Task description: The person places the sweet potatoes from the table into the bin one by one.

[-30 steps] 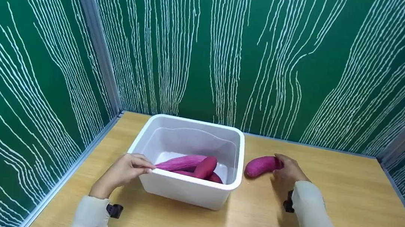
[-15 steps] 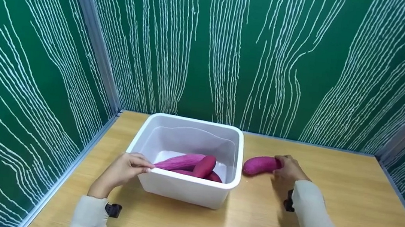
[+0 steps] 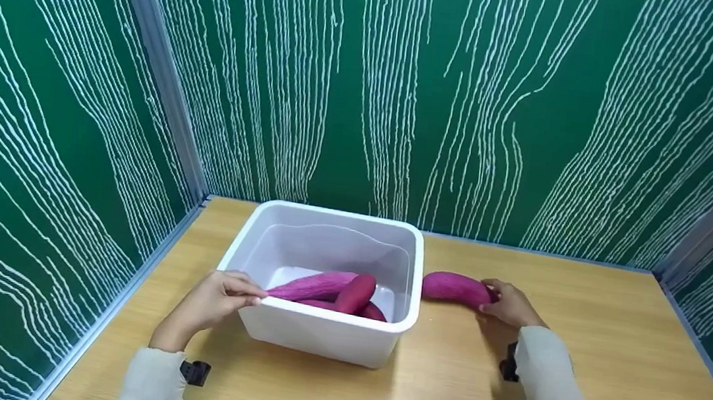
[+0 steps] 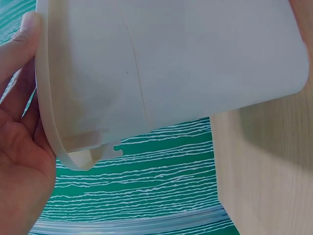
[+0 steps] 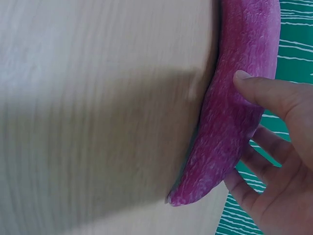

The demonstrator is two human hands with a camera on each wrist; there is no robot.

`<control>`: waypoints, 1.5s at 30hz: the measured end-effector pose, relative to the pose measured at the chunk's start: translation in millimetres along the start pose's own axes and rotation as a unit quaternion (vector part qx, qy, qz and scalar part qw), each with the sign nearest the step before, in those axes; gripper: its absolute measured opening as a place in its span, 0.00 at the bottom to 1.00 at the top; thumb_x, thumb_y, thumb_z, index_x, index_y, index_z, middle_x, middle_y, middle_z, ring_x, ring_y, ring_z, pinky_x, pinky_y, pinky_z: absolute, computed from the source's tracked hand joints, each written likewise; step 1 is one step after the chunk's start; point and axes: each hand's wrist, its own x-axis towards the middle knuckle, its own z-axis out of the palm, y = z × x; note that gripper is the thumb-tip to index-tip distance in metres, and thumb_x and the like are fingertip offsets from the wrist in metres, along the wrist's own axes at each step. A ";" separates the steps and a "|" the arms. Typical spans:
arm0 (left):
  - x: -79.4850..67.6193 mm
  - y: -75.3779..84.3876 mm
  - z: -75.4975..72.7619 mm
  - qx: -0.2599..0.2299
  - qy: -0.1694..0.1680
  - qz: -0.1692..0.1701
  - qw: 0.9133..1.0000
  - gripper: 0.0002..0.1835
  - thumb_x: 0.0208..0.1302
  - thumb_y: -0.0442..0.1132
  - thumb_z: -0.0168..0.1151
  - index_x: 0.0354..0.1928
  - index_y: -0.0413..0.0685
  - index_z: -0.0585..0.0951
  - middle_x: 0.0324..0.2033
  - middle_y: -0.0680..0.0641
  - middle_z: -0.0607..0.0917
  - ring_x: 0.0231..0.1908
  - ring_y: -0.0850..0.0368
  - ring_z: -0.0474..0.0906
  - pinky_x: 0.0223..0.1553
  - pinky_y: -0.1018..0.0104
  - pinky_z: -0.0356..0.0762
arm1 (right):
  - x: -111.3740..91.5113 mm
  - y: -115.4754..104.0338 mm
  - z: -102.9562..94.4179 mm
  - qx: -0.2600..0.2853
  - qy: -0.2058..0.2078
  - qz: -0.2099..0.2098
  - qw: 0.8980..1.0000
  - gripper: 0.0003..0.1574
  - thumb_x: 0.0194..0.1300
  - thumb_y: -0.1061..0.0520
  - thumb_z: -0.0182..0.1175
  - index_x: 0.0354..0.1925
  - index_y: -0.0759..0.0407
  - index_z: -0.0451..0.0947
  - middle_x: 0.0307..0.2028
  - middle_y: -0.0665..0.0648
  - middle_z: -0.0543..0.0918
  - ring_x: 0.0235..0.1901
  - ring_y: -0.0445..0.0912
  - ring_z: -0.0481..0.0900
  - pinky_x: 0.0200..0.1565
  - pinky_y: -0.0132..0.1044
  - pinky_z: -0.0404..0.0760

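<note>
A white plastic bin [image 3: 323, 332] stands on the table, with several magenta and red sweet potatoes [image 3: 356, 294] lying inside. My left hand [image 3: 213, 301] pinches its near left rim; in the left wrist view the thumb and fingers lie on either side of that rim [image 4: 43, 88]. Right of the bin, a curved magenta sweet potato [image 3: 456, 288] lies on the table, its left end close to the bin wall. My right hand [image 3: 508, 304] grips its right end. Up close in the right wrist view, the thumb presses the sweet potato [image 5: 230, 117] with the fingers on its far side.
The light wooden table [image 3: 443, 388] is bounded by green panels [image 3: 380, 96] with white wavy lines at the back and sides. Grey metal posts [image 3: 158, 66] stand at the corners. Black wrist cameras [image 3: 195, 372] sit at both cuffs.
The sweet potato in my right hand has turned on the table, its free end swinging slightly away from me and left toward the bin. My left hand keeps its hold on the rim.
</note>
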 end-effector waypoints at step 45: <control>-0.5 0.9 1.3 0.000 0.006 -0.016 1.000 0.06 0.57 0.32 0.68 0.35 0.50 0.89 0.36 0.50 0.87 0.40 0.55 0.77 0.40 0.71 0.79 | -31.6 -3.0 6.8 0.120 0.006 0.104 0.987 0.45 0.64 0.49 0.63 0.71 0.63 0.56 0.61 0.75 0.69 0.56 0.62 0.70 0.60 0.61 0.69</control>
